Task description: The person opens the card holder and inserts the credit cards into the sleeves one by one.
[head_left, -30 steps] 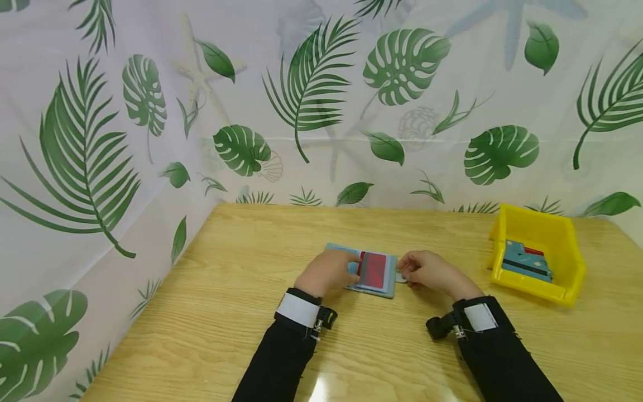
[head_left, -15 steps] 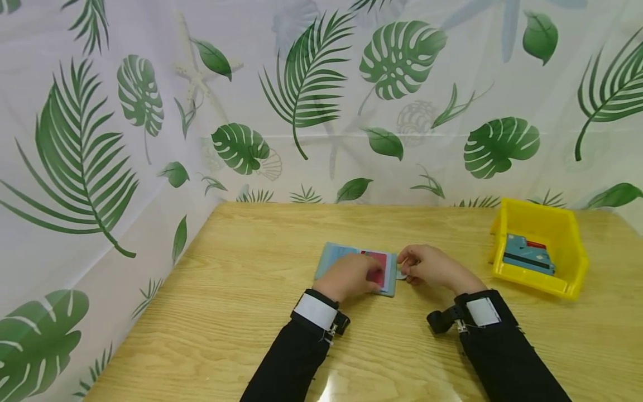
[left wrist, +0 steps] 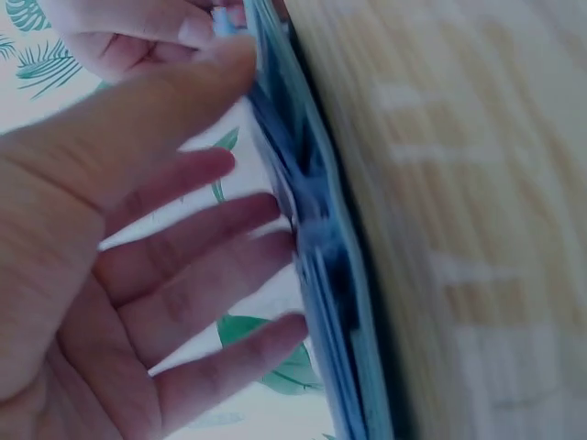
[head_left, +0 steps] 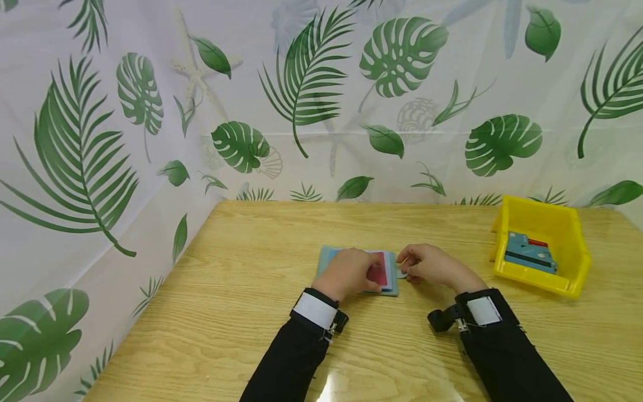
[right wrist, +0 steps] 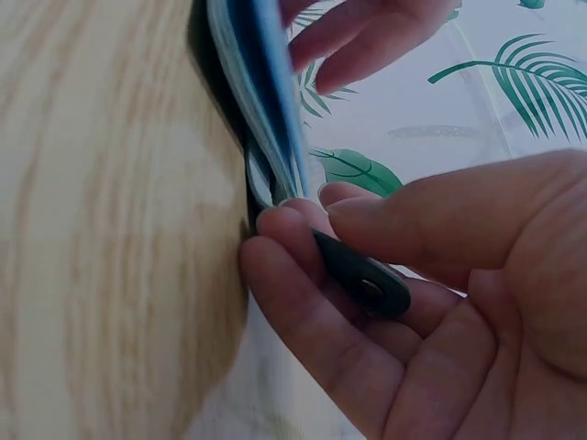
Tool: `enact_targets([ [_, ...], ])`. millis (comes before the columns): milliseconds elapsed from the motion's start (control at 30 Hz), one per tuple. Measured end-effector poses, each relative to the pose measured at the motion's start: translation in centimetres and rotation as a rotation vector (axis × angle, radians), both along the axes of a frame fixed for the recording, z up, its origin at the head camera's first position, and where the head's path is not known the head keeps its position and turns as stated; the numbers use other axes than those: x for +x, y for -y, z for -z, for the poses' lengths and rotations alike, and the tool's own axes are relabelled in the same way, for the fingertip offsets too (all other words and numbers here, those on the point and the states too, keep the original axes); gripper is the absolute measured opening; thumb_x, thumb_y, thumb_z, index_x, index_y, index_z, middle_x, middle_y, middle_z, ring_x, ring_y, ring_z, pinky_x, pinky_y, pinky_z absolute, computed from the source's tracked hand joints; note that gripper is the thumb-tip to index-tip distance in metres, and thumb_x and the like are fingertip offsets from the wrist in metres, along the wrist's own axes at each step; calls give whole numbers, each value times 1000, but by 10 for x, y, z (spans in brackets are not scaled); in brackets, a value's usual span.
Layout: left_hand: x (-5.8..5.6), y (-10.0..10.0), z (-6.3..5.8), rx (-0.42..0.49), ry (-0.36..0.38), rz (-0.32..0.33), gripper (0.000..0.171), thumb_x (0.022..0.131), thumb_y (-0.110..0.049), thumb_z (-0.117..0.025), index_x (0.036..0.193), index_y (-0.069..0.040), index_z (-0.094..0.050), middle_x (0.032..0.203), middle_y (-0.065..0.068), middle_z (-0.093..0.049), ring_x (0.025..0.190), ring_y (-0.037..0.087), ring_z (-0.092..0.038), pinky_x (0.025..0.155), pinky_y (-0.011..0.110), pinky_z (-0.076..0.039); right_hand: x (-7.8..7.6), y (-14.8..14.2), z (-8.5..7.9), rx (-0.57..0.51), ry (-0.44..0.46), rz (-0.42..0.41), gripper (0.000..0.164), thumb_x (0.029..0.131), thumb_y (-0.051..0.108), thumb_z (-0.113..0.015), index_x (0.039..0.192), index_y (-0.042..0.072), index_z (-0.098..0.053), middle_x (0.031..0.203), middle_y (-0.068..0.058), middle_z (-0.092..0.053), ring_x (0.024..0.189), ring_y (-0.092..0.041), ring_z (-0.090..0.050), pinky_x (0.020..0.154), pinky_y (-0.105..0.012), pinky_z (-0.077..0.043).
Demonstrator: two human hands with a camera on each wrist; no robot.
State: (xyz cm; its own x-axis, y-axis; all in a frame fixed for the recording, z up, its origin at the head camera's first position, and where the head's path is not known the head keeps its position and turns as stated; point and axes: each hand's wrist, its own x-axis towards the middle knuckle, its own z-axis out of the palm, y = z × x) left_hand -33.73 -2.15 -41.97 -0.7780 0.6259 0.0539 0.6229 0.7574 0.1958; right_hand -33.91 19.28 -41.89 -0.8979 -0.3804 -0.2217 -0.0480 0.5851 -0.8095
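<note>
A light-blue card holder lies spread on the table, with a red card showing in its right-hand sleeve. Over it is my left hand, thumb and fingers resting on the sleeves. In the left wrist view those fingers are fairly straight and spread, the fingertips at the layered sleeves. Beside the right edge, my right hand pinches the holder's short closure strap. The right wrist view shows the dark strap end with a metal snap between thumb and fingers.
A yellow bin stands at the right of the table, with several blue cards and a bit of red inside. A leaf-patterned cloth hangs behind the wooden table and along its left side.
My left hand has shifted right across the card holder, from near its middle onto the red card's side. My right hand stays at the strap.
</note>
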Motion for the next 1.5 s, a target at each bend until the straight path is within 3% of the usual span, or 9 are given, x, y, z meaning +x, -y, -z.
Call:
enact_targets([
  [367,-2,6,-4,37,35,48,48,90,-34,-79,132,-16,-68,94,-4,-72,76,3,-58,70,17,-45,-1,-3,1,2,-7,-17,24,95,-10,-52,118,-15,-54,96,-18,-59,80,-21,-61,73,-34,-56],
  [600,-3,9,-7,52,36,93,57,94,-26,-76,147,-22,-56,102,3,-68,78,9,-55,68,20,-43,-4,-4,3,10,-9,-19,24,96,-10,-51,119,-15,-54,97,-19,-60,82,-23,-62,74,-35,-56],
  [767,-2,9,-9,64,71,62,46,93,-22,-75,138,-23,-65,117,5,-66,88,10,-59,72,19,-45,-6,-4,2,18,-10,-22,23,97,-9,-51,119,-15,-54,98,-20,-60,83,-23,-63,75,-36,-57],
  [967,-1,11,-11,75,92,31,43,94,-27,-74,136,-22,-66,121,5,-66,96,12,-61,79,21,-48,-4,-3,2,16,-3,-20,23,97,-8,-51,119,-16,-53,98,-20,-60,82,-21,-63,74,-34,-56],
  [1133,-3,19,-12,146,172,-31,43,89,-22,-73,130,-20,-61,123,4,-61,93,13,-57,76,24,-47,-3,-3,2,19,14,-2,24,97,-7,-52,120,-15,-54,98,-18,-59,83,-21,-62,74,-33,-55],
  [1233,-5,25,-14,203,217,-45,41,88,-19,-72,127,-17,-60,127,5,-61,99,15,-59,80,26,-48,-3,-2,1,23,19,5,23,98,-6,-52,119,-14,-55,98,-17,-59,83,-21,-61,75,-33,-55],
  [1367,-7,34,-15,259,277,-54,41,92,-22,-72,130,-11,-59,133,7,-62,92,17,-61,82,29,-49,-2,-2,0,33,19,2,22,100,-4,-53,119,-14,-55,98,-17,-59,84,-22,-61,75,-34,-55],
  [1500,-7,43,-17,266,303,-118,40,95,-29,-72,128,-9,-62,122,7,-67,78,15,-58,74,30,-48,-2,-2,1,41,12,0,22,100,-2,-54,120,-13,-56,98,-16,-59,84,-22,-61,74,-33,-54],
])
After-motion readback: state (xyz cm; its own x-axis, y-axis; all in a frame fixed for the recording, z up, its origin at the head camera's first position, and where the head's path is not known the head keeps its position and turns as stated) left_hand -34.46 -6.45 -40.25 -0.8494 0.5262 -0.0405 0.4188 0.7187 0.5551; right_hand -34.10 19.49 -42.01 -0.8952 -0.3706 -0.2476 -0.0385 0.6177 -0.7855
